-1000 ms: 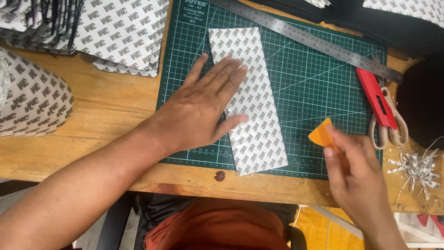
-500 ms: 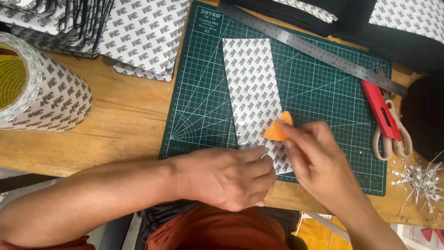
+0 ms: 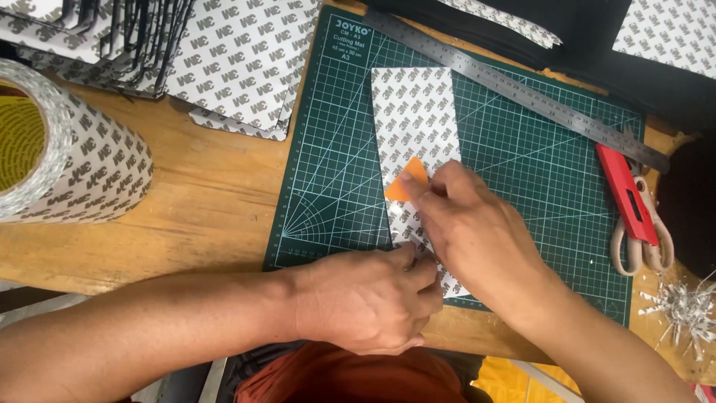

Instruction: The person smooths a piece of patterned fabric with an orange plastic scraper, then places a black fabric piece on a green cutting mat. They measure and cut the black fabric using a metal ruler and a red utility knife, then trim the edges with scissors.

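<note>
Wooden desk [image 3: 201, 201] is carrying a green mat [image 3: 522, 186]; right hand [image 3: 477, 224] is pinching an orange scraper [image 3: 406, 180] on the printed strip [image 3: 414, 119], left hand [image 3: 373, 298] seemingly pinning its near end.

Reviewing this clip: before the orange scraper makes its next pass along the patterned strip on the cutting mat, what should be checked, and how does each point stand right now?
1. Strip held down: left hand presses the near end of the patterned strip. Ok.
2. Scraper gripped: right hand holds the orange scraper by its fingers, its edge on the strip. Ok.
3. Strip fully on the cutting mat: the far end lies on it; the near end is hidden under the hands. Cannot tell.
4. Path ahead free: the metal ruler lies beyond the strip's far end, apart from it. Ok.
5. Red knife and scissors lie at the mat's right edge, away from both hands. Ok.
6. Strip free of bubbles or creases: too fine to see. Cannot tell.
</note>
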